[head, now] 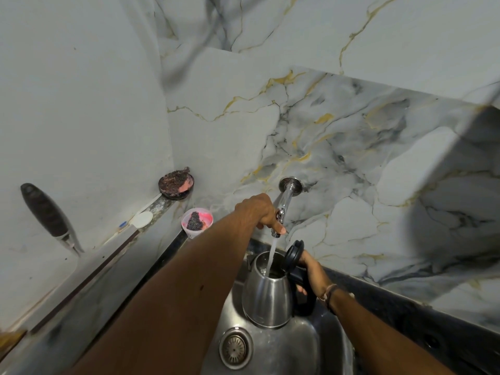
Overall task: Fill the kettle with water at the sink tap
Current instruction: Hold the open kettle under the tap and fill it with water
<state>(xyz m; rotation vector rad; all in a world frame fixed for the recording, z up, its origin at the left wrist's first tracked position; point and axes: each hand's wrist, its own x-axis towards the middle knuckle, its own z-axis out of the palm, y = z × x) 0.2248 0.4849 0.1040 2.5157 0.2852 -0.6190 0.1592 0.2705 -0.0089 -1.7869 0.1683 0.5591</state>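
A steel kettle (266,299) with a black handle stands in the steel sink (286,353), its black lid (293,255) flipped up. My right hand (313,272) grips the kettle's handle. A chrome tap (286,201) comes out of the marble wall above it. My left hand (257,212) is closed on the tap's lever. A stream of water (272,255) falls from the spout into the kettle's open mouth.
A round drain strainer (234,349) lies in the sink floor. On the left ledge stand a pink-stained white cup (197,222), a dark bowl (176,183) and a white disc (142,220). A dark-handled tool (47,212) hangs on the left wall.
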